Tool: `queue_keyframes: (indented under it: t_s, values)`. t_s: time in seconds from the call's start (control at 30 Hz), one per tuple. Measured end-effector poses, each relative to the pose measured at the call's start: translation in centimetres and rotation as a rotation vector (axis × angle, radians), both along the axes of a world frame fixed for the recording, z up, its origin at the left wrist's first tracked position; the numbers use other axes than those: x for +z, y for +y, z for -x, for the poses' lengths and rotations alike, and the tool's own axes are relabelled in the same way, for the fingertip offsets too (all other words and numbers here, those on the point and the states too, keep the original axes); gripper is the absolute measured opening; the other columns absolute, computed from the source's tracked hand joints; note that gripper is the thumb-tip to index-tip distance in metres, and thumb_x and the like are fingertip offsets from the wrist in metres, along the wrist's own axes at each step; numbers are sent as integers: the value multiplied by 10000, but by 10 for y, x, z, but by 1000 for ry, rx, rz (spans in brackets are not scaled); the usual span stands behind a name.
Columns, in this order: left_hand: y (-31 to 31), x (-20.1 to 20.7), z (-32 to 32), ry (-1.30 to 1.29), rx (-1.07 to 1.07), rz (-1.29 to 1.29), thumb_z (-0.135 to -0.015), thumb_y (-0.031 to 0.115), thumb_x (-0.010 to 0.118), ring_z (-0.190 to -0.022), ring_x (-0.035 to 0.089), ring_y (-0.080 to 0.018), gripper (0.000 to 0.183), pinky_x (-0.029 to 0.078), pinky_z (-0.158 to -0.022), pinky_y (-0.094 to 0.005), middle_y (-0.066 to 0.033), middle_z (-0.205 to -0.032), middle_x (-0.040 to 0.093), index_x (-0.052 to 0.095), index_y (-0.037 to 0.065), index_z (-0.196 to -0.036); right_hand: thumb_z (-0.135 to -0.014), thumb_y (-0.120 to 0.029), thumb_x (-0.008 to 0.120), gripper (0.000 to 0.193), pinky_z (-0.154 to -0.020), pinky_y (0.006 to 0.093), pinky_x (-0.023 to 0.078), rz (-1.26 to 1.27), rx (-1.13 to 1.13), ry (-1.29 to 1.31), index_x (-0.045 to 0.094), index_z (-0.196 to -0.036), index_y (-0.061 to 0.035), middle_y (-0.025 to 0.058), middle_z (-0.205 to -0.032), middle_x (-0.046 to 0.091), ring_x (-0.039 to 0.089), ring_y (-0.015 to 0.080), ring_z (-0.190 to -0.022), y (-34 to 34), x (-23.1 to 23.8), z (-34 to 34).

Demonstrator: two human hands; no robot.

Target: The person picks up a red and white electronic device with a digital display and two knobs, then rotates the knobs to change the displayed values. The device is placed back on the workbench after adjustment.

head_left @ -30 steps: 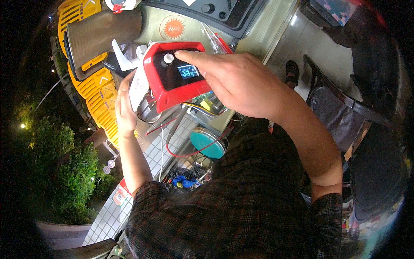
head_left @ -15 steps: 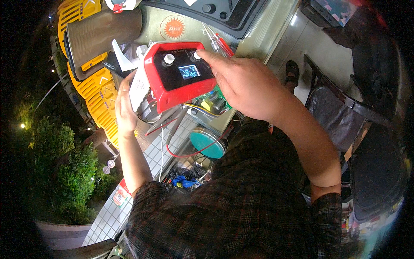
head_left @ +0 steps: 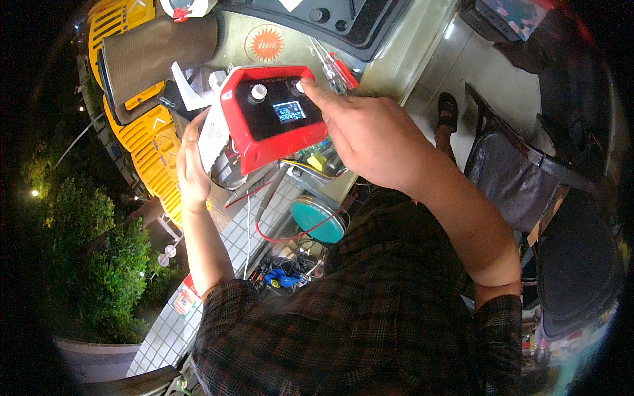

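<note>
A box-shaped electronic device with a red frame, a black front panel and a white casing stands tilted in front of me. Its small screen is lit. Of its two white knobs, the left knob is uncovered, while my right index fingertip lies on the right knob. The other fingers of my right hand are curled beside the device, partly hidden. My left hand supports the white side of the casing, its fingertips reaching behind it. Wires show below the red frame.
Red-handled tools lie behind the device, near a dark tray. A brown padded panel is at the far left. A round teal-topped container and a red cable are below. A dark chair stands right.
My right hand has shifted slightly at the right knob, its index finger now more extended over it. The device and my left hand are almost where they were.
</note>
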State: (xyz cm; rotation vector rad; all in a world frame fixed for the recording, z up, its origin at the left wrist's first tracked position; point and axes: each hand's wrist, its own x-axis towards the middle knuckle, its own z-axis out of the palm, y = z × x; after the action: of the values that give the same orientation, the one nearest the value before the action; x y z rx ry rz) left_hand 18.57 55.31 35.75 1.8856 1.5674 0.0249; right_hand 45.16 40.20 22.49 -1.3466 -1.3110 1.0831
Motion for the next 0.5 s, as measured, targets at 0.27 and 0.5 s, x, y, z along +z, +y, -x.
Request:
queue_keyframes:
  t_s: [0.27,0.5]
  values:
    - [-1,1,1,-12,-14,7,-1147,339,312,-1266,594,-228,564,407,-1135,-354,-164,-1338,654,575,-74,-1427,-987,-66,570,517,-778,518,577,40,12,33,509,-1492,28,255,-995,726,724,424,-849,0,3,-4]
    - [2,1,6,-8,-30,57,-1157,330,286,-1337,559,-260,571,367,-1181,-371,-176,-1433,616,517,-68,-1495,-1002,-17,557,509,-841,509,576,-106,-29,164,524,-1510,-20,282,-1149,714,720,445,-970,4,15,-8]
